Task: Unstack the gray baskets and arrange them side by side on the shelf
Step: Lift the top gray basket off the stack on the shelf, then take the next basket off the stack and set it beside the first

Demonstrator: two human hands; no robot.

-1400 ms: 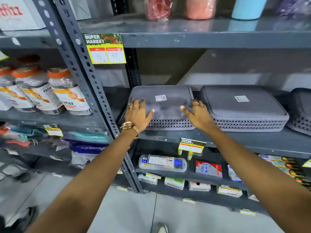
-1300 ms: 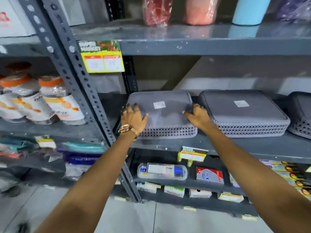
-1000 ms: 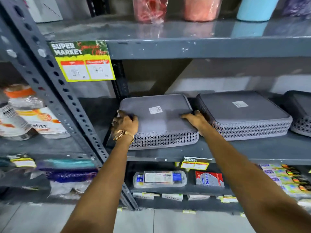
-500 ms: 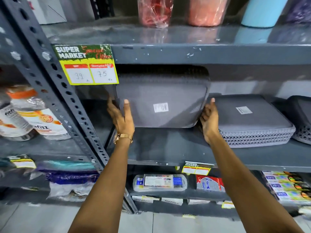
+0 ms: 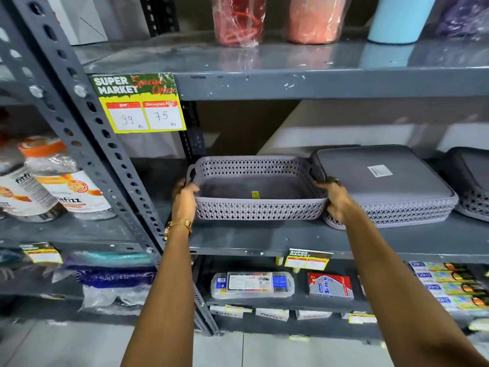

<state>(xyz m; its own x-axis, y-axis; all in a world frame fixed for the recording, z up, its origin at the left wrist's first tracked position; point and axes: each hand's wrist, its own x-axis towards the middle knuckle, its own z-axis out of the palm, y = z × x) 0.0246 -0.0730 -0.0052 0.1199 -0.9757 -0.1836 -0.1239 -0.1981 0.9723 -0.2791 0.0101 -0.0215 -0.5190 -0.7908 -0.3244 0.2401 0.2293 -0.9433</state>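
Our left hand (image 5: pixel 184 198) and right hand (image 5: pixel 334 200) grip the upright gray basket (image 5: pixel 260 190) between them. It sits beside an overturned basket (image 5: pixel 383 185)

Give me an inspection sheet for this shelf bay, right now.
Surface: gray metal shelf, scuffed front edge.
Job's things: open gray basket right way up, at the shelf's left end; upside-down basket beside it, close on its right; a third basket partly out of frame.
Clutter: yellow sticker inside the open basket.
Grippers: left hand and right hand grip the open basket's ends.
Cables: nothing seen.
Surroundings: price tag reading 99 and 75; bottles in the left bay; stationery packs below.
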